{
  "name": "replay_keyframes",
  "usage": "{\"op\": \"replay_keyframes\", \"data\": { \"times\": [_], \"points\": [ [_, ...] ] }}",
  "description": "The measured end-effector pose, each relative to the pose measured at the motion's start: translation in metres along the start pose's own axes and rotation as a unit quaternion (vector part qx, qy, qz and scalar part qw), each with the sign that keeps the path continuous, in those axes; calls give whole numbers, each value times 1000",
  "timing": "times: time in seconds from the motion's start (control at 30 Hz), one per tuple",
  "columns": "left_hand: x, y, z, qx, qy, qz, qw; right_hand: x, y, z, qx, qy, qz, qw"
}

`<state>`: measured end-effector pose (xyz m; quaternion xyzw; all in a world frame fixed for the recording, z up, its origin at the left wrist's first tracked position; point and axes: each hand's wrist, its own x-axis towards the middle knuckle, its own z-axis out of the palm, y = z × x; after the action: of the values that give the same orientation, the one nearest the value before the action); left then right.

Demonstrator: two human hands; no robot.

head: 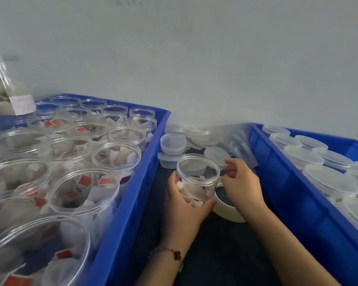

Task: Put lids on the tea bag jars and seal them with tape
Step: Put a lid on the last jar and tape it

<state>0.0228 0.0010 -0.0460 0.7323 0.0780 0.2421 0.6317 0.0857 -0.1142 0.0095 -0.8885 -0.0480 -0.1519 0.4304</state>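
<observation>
My left hand (184, 205) grips an open clear jar (196, 178) holding tea bags, upright on the dark surface between two blue crates. My right hand (241, 182) reaches past the jar's right side, its fingertips on a translucent lid (215, 154) in the loose pile behind. A roll of pale tape (225, 209) lies flat under my right wrist, partly hidden by both hands. More clear lids (173, 144) are stacked behind the jar.
The blue crate on the left (132, 193) is full of open jars with tea bags (85, 188). The blue crate on the right (287, 193) holds jars with lids on (331, 178). A white wall rises behind. A clear bag of tea bags (8, 96) sits far left.
</observation>
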Motion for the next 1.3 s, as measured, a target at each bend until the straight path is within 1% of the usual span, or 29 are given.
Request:
{"op": "replay_keyframes", "data": {
  "times": [0.07,0.1,0.13,0.2,0.27,0.3,0.33,0.4,0.43,0.5,0.57,0.6,0.63,0.67,0.7,0.73,0.77,0.8,0.87,0.9,0.97,1.03,1.1,1.13,1.2,1.23,1.27,1.3],
  "points": [
    [2,-6,2,21,18,5,1000,23,-2,12,-117,-47,-44,991],
    [3,-8,3,32,24,7,999,31,0,17,-188,-74,-77,976],
    [3,-9,3,39,29,10,999,36,4,23,-259,-101,-114,954],
    [3,-9,2,40,36,19,998,45,11,31,-365,-139,-165,906],
    [3,-10,0,50,37,31,998,52,17,36,-429,-160,-171,873],
    [3,-11,0,57,36,34,997,55,19,38,-439,-167,-157,869],
    [3,-12,-1,63,35,35,997,57,20,40,-437,-167,-140,873],
    [3,-12,0,69,34,37,996,60,19,39,-412,-141,-134,890],
    [3,-12,0,70,31,36,996,60,18,37,-394,-113,-152,899],
    [3,-11,1,74,24,29,997,60,11,28,-305,-10,-190,933],
    [3,-10,1,76,20,17,997,56,-8,15,-162,122,-171,964],
    [3,-10,2,73,20,10,997,55,-20,7,-80,172,-148,971],
    [3,-11,2,70,20,4,997,53,-33,-1,19,197,-122,973],
    [3,-12,2,67,20,2,998,50,-45,-9,140,202,-101,964],
    [2,-13,3,65,21,4,998,45,-56,-15,267,185,-76,943],
    [2,-13,3,66,23,8,998,40,-64,-19,373,139,-37,917],
    [3,-13,2,68,27,11,997,34,-69,-19,437,79,2,896],
    [4,-12,2,68,30,13,997,30,-72,-16,433,20,30,901],
    [5,-13,2,58,33,14,998,23,-67,-3,279,-69,37,957],
    [5,-14,3,52,33,13,998,22,-62,3,210,-90,29,973],
    [3,-15,3,44,34,10,998,20,-56,9,150,-132,23,980],
    [1,-13,3,40,39,10,998,19,-56,9,116,-165,-21,979],
    [2,-11,4,35,37,9,999,15,-59,6,56,-199,-92,974],
    [3,-12,5,28,35,7,999,13,-61,5,7,-231,-120,965],
    [4,-17,6,32,26,6,999,7,-60,7,-146,-273,-178,934],
    [4,-18,6,45,21,7,999,5,-60,9,-209,-268,-208,917],
    [4,-19,6,54,18,8,998,3,-61,10,-237,-258,-228,908],
    [4,-18,6,53,18,11,998,2,-63,11,-235,-250,-237,909]
  ]
}}
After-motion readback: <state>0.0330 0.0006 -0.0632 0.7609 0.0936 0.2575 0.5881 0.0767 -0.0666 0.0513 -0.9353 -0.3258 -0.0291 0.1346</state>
